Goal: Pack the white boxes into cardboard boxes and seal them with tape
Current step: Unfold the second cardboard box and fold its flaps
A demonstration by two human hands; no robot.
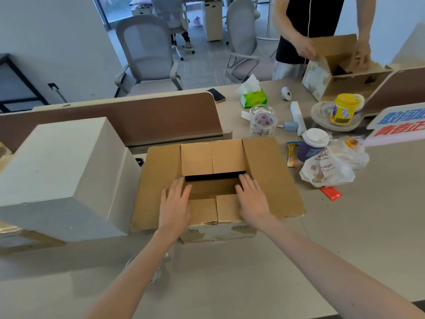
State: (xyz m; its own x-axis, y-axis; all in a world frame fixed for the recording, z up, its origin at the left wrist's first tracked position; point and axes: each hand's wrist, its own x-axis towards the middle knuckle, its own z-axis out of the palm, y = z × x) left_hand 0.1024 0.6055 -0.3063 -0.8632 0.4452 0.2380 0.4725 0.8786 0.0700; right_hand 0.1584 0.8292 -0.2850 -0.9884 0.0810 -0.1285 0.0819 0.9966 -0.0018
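The brown corrugated cardboard box [271,178] is standing on the grey table [230,284], directly in front of the person. Its opening is facing upward. Its two large side flaps are lying spread outward, left and right. The two shorter flaps, near and far, are folding inward, leaving a dark gap between them. Torn white residue is showing on its near wall. Its long axis is running away from the person, toward the brown desk divider [128,120].

The left hand [176,199] and the right hand [251,196] are lying palm-down on the flaps at either side of the gap, fingers straight, gripping nothing.

The large white rectangular box [64,162] is standing just left of the left flap; the frame edge is cutting it off.

The box interior is too dark to read. The left forearm is hiding most of a round object.
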